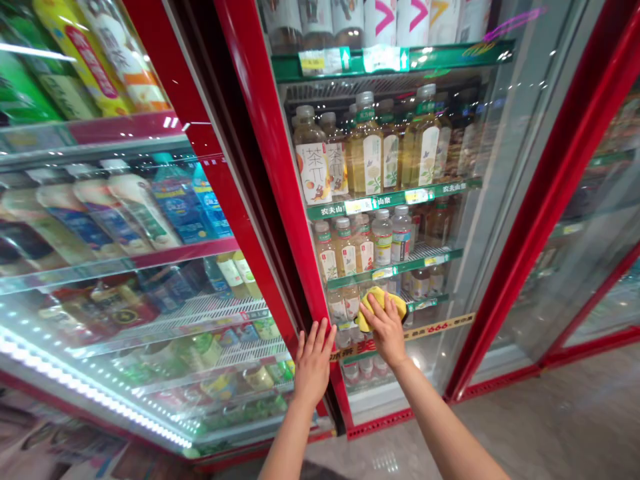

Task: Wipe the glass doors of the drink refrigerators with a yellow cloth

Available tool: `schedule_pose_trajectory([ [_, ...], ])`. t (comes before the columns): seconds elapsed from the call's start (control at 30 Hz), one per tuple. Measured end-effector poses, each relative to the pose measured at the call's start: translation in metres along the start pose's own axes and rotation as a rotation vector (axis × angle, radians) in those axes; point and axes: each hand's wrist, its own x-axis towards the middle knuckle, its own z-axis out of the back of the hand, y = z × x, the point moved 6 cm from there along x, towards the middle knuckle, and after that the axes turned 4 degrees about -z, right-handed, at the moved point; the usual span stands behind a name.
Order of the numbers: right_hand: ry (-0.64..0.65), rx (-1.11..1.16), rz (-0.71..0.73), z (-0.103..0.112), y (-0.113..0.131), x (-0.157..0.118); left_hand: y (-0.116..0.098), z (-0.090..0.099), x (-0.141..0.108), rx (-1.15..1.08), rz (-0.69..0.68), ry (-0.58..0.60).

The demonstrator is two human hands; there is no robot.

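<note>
My right hand [387, 331] presses a yellow cloth [369, 305] flat against the glass door [430, 353] of a red-framed drinks cooler, in front of the lower shelves. Its fingers lie spread over the cloth. To the left, my left hand [313, 363] rests on the red door frame [295, 253] near the dark gap between two cooler doors, fingers stretched and apart, holding nothing. Behind the glass, bottles of tea [365, 150] stand in rows on shelves with green edge strips.
Another cooler door with a red frame [220, 180] and lit shelves of bottles fills the left side. A further red-framed door [555, 173] stands at the right. Grey floor [550, 427] shows at the lower right. A printed strip [440, 328] crosses the glass near the cloth.
</note>
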Motion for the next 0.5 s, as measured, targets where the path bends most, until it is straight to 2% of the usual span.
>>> schedule_pose_trajectory([
  [0.1, -0.072, 0.030, -0.071, 0.005, 0.007, 0.019, 0.007, 0.001, -0.008, 0.003, 0.003, -0.001],
  [0.2, -0.090, 0.023, -0.101, -0.007, 0.033, 0.032, 0.010, -0.001, -0.016, -0.013, 0.005, 0.010],
  [0.3, 0.020, -0.019, 0.007, -0.030, 0.060, 0.016, 0.013, -0.003, -0.023, -0.048, 0.004, 0.013],
  [0.37, 0.091, -0.040, 0.108, -0.040, 0.068, -0.003, 0.014, -0.004, -0.027, -0.060, 0.008, 0.011],
  [0.43, 0.116, -0.048, 0.183, -0.043, 0.070, -0.011, 0.015, -0.004, -0.029, -0.065, 0.010, 0.006],
  [0.5, 0.098, -0.041, 0.237, -0.041, 0.072, -0.002, 0.015, -0.004, -0.030, -0.077, 0.005, -0.005],
])
